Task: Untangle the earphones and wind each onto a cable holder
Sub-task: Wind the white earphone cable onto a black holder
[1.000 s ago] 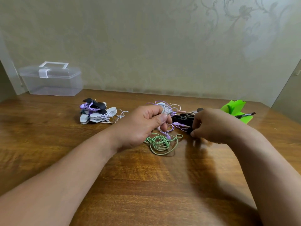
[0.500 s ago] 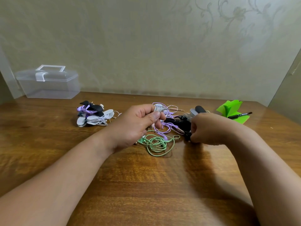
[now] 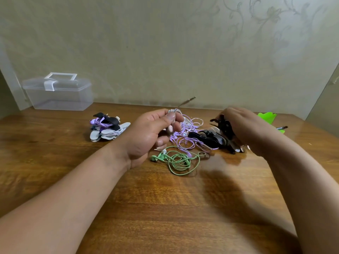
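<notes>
Wooden table [image 3: 165, 208] against a patterned wall [image 3: 165, 43], with a clear lidded box [image 3: 58, 94] at ten o'clock. The left hand [image 3: 150, 136], raised at centre, pinches a coiled white earphone [image 3: 174, 111] between thumb and curled fingers. The right hand [image 3: 244, 131], at three o'clock of it, grips a black cable holder [image 3: 224, 125] (motion-blurred). Purple earphones [image 3: 189, 132] lie tangled between the hands, with green earphones [image 3: 179, 160] at their six o'clock.

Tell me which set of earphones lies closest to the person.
The green earphones, a loose coil on the table, nearer than the purple tangle; the pale bundle is pinched in the left hand.
</notes>
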The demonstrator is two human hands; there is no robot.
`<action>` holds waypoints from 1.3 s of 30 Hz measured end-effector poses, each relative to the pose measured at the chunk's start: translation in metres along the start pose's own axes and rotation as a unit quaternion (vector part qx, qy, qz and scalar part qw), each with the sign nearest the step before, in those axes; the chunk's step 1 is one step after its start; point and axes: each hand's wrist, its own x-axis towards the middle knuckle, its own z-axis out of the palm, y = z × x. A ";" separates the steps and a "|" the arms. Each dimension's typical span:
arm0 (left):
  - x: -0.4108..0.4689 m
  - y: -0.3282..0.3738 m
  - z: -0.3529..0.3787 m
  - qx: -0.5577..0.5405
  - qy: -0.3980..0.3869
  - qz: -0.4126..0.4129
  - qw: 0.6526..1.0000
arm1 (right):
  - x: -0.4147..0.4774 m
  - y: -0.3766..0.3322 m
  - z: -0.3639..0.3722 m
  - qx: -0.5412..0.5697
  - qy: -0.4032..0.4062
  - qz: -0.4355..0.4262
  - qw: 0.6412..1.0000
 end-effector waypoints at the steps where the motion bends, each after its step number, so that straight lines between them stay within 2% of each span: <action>1: 0.000 0.001 -0.001 -0.029 -0.007 -0.005 1.000 | 0.000 -0.002 0.002 0.093 0.015 0.022 0.995; 2: 0.000 0.001 -0.002 -0.053 -0.014 -0.011 0.998 | -0.001 -0.005 0.004 0.191 0.011 0.043 0.981; 4: -0.001 0.002 -0.002 -0.081 -0.021 -0.016 0.996 | -0.005 -0.013 0.008 0.332 -0.053 0.050 0.940; 7: -0.001 0.002 0.001 -0.083 -0.007 -0.018 0.996 | -0.017 -0.027 0.015 0.412 -0.159 0.013 0.897; 11: -0.003 0.004 0.004 -0.059 0.025 -0.012 0.998 | -0.025 -0.037 0.024 0.439 -0.223 0.000 0.870; 18: -0.006 0.007 0.004 0.005 0.060 0.022 0.998 | -0.029 -0.042 0.033 0.430 -0.234 0.009 0.872; 22: -0.006 0.007 0.012 0.036 0.049 0.030 0.998 | -0.029 -0.042 0.035 0.410 -0.241 0.022 0.880; 34: -0.007 0.006 0.010 0.027 0.031 0.037 0.998 | -0.030 -0.041 0.031 0.474 -0.264 0.032 0.840; 39: -0.007 0.004 0.009 0.026 0.000 0.043 0.999 | -0.027 -0.039 0.031 0.471 -0.272 0.028 0.839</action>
